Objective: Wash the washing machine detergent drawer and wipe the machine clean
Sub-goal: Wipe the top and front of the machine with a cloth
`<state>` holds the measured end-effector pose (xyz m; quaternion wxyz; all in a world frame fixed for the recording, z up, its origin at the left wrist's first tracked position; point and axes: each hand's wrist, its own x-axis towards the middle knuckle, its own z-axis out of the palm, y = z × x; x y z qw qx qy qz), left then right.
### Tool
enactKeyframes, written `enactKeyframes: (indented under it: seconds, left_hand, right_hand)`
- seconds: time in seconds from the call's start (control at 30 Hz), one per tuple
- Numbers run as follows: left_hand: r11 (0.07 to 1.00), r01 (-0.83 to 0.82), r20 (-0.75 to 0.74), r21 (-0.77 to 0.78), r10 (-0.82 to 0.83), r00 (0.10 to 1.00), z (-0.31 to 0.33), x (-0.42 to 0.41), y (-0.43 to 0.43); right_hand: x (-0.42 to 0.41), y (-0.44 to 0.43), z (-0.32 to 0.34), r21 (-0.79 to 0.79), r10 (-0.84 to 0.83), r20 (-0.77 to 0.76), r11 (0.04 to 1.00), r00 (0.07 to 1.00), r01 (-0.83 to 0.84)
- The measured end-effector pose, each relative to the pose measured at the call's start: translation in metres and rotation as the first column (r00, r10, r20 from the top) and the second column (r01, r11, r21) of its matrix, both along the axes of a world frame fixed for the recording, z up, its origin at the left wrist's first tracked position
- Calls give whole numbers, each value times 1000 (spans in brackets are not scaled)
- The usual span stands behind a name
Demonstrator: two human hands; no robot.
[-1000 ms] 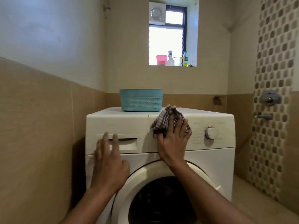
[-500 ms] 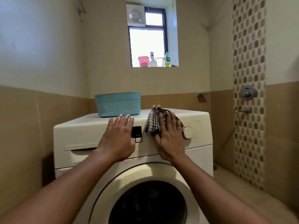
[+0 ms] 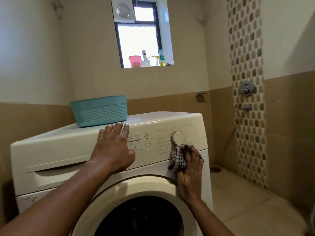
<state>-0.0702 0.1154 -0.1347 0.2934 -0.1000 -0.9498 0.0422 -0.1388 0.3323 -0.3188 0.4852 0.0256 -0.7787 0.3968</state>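
A white front-loading washing machine (image 3: 187,121) fills the lower middle of the view. Its detergent drawer (image 3: 56,167) sits closed at the upper left of the front panel. My left hand (image 3: 112,150) lies flat with straight fingers against the control panel, fingertips at the top edge. My right hand (image 3: 190,171) presses a black-and-white checked cloth (image 3: 177,159) against the panel just below the round dial (image 3: 177,138). The round door (image 3: 136,210) shows a dark opening below.
A teal perforated basket (image 3: 100,110) stands on the machine's top at the back left. Tiled walls close in on the left and behind. A tap and mixer (image 3: 245,97) are on the right wall. Bottles and a pink jug (image 3: 134,61) stand on the window sill.
My right hand has slid the cloth right and down, from left of the dial to below it. My left hand went from the drawer handle up to the control panel.
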Motion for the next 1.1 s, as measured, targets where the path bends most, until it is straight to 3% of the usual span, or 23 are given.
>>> enactKeyframes:
  seconds: [0.1,0.2,0.3,0.4,0.53,0.6,0.73,0.8,0.87,0.97,1.1]
  left_hand:
    - [1000,2,0,15,-2,1000,0,-1,0]
    - [1000,8,-2,17,-8,1000,2,1,1]
    - [1000,13,-12,16,-13,1000,1,0,1]
    - [999,29,-24,26,-28,999,0,-1,1]
    - [986,95,-20,134,-94,995,2,2,-1]
    - [960,145,-21,240,-144,989,5,5,-4]
    - [839,249,-63,484,-250,966,13,12,-15]
    - [839,263,-57,476,-269,961,11,17,-24]
    - [903,231,-20,363,-241,970,5,19,-32]
    - [970,133,14,201,-139,990,-1,19,-35]
    - [969,96,21,229,-104,994,4,19,-24]
  right_hand:
    - [-5,-4,31,-327,-63,47,942,997,75]
    - [-9,12,74,-414,-99,124,899,987,142]
    - [-16,35,115,-337,-45,186,936,982,107]
    - [-22,41,150,-52,-105,255,991,961,122]
    - [-14,4,177,349,-203,270,932,941,101]
    - [-2,-40,175,434,-188,207,897,960,82]
    - [17,-113,125,482,-61,16,875,998,46]
    - [18,-108,87,542,-34,-9,840,999,33]
    - [17,-79,49,602,-12,-21,798,1000,23]
    - [12,-21,14,495,-17,47,869,999,-8]
    - [11,15,6,213,59,108,974,992,-81]
